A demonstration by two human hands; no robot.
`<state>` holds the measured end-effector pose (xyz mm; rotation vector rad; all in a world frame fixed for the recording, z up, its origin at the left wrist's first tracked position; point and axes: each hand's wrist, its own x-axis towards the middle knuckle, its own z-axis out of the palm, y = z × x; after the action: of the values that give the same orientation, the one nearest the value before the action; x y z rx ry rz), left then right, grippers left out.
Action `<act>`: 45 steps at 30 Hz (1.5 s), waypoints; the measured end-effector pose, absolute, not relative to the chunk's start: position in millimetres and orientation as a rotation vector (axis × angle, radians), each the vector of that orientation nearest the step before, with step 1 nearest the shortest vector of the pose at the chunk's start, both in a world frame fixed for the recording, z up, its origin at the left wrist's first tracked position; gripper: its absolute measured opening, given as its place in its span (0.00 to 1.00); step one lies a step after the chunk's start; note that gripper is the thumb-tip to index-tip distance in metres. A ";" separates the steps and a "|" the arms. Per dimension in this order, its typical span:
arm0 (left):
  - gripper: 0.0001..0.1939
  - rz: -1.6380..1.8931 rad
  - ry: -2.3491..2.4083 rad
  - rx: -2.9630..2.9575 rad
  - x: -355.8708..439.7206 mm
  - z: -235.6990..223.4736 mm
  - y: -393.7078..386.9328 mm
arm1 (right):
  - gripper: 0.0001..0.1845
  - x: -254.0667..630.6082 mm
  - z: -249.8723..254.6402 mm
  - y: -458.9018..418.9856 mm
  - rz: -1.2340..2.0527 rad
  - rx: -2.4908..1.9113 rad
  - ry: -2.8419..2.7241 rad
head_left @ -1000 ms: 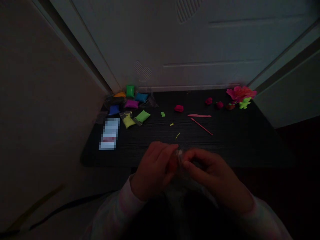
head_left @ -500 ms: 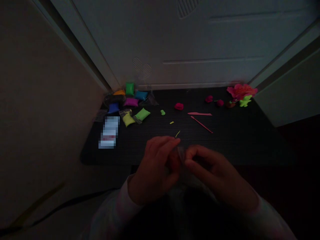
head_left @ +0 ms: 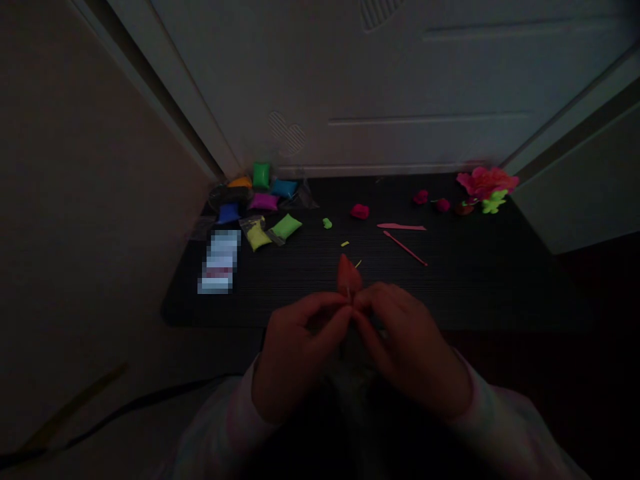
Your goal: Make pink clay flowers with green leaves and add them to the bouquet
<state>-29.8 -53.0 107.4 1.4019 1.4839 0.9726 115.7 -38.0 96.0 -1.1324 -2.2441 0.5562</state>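
Note:
My left hand (head_left: 300, 343) and my right hand (head_left: 413, 343) meet at the table's near edge, thumbs and fingertips pinched together. Between them stands a reddish, pointed, bud-shaped piece (head_left: 346, 275), its tip upward and its lower end hidden by my fingers. A thin pale line shows at its base; what that is I cannot make out. Just beyond lies a thin yellow strip (head_left: 358, 264), partly covered. Farther off are a small yellow piece (head_left: 345, 244), a light green lump (head_left: 327, 223) and a dark pink lump (head_left: 360, 211).
Several coloured clay packets (head_left: 264, 201) lie at the back left, behind a phone with a blurred screen (head_left: 220, 261). A pink modelling knife (head_left: 401, 227) and a pink stick tool (head_left: 406, 249) rest right of centre. Pink flowers (head_left: 487, 181) and a yellow-green figure (head_left: 494, 202) sit back right.
The reddish piece now stands up in view above my fingertips. My hands have come together around its base; before, they were apart, with something thin and translucent between them.

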 end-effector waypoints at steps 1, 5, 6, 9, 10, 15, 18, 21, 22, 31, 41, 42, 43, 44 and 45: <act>0.06 0.969 1.488 1.393 -29.9 107.2 -52.5 | 0.05 115.3 95.1 -38.1 0.526 -1.142 -2.261; 0.05 0.943 1.518 1.377 -30.3 107.2 -51.3 | 0.06 112.8 92.1 -38.7 0.458 -1.169 -2.295; 0.05 0.930 1.527 1.370 -30.4 107.1 -51.3 | 0.06 112.2 91.9 -39.2 0.467 -1.176 -2.294; 0.05 0.904 1.531 1.330 -30.7 105.3 -51.8 | 0.06 111.3 93.2 -41.5 0.582 -1.172 -2.255; 0.05 0.909 1.524 1.321 -30.7 103.9 -51.8 | 0.06 111.3 93.8 -42.1 0.628 -1.159 -2.232; 0.04 0.959 1.477 1.269 -28.7 86.3 -43.8 | 0.05 109.3 84.0 -35.6 0.783 -1.111 -2.071; 0.05 1.015 1.468 1.191 -28.0 71.6 -35.7 | 0.05 107.2 65.8 -26.7 0.770 -1.099 -1.992; 0.04 1.058 1.480 1.160 -29.4 66.0 -33.1 | 0.06 107.0 53.1 -24.2 0.687 -1.104 -1.991; 0.04 1.074 1.485 1.161 -30.1 67.3 -33.7 | 0.09 107.4 52.3 -25.2 0.659 -1.098 -1.998; 0.04 1.269 1.493 1.283 -23.8 83.9 -38.4 | 0.08 101.6 72.7 -33.0 0.389 -1.089 -1.983; 0.03 1.241 1.654 1.488 -25.4 35.9 -33.4 | 0.09 83.1 25.5 -22.8 0.773 -1.245 -1.660; 0.02 1.250 1.652 1.517 -27.7 32.4 -32.5 | 0.08 84.8 25.3 -20.5 0.801 -1.274 -1.632; 0.06 1.254 1.657 1.564 -30.5 30.0 -31.4 | 0.08 87.3 26.4 -18.4 0.822 -1.298 -1.611; 0.12 1.240 1.670 1.644 -33.9 28.5 -30.2 | 0.07 90.4 28.6 -16.7 0.858 -1.318 -1.589; 0.18 1.194 1.684 1.763 -37.6 27.9 -28.9 | 0.07 93.9 31.5 -15.5 0.904 -1.332 -1.572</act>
<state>-37.6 -28.9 27.9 1.7633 1.6841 1.1936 93.9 -15.5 31.5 -1.3319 -1.5716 0.9037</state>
